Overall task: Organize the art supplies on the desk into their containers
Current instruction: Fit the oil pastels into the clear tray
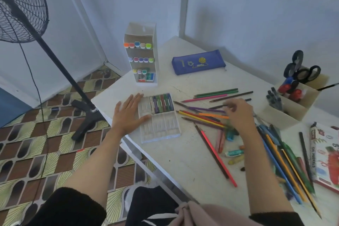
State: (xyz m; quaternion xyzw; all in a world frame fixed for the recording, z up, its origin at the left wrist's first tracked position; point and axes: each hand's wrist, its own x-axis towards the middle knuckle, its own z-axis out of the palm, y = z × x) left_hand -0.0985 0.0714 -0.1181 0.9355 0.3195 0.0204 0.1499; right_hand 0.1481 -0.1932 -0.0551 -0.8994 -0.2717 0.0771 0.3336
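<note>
A clear plastic compartment tray [159,128] lay on the white desk [183,161], its long axis running away from the person and leaning slightly left. A row of paper-wrapped oil pastels [162,103] filled its far right compartment, each stick lying along that same axis. The tray's other compartments showed bare plastic.

The left hand [128,113] lay flat just left of the tray with its fingers straight and spread. Its thumb touched the tray's left wall. Only a narrow strip of desk separated this hand from the desk's left edge.

Right of the tray, scattered coloured pencils [205,115] lay mostly crosswise to it, many sharpened tips pointing toward it. A red pencil [218,158] beside a brown one ran diagonally from the tray's near right corner toward the person.

The right hand [238,113] hung over the pencils, well right of the tray. It was blurred, so whether its fingers gripped anything could not be told. A few loose pastel sticks [233,152] lay near that wrist, right of the tray's near end.

Beyond the tray stood a white marker rack [142,55], with bare desk between them. A blue zip pencil case [199,61] lay beyond and to the right. A beige cardboard organiser [293,104] holding scissors stood far right. Bare desk also lay on the tray's near side.
</note>
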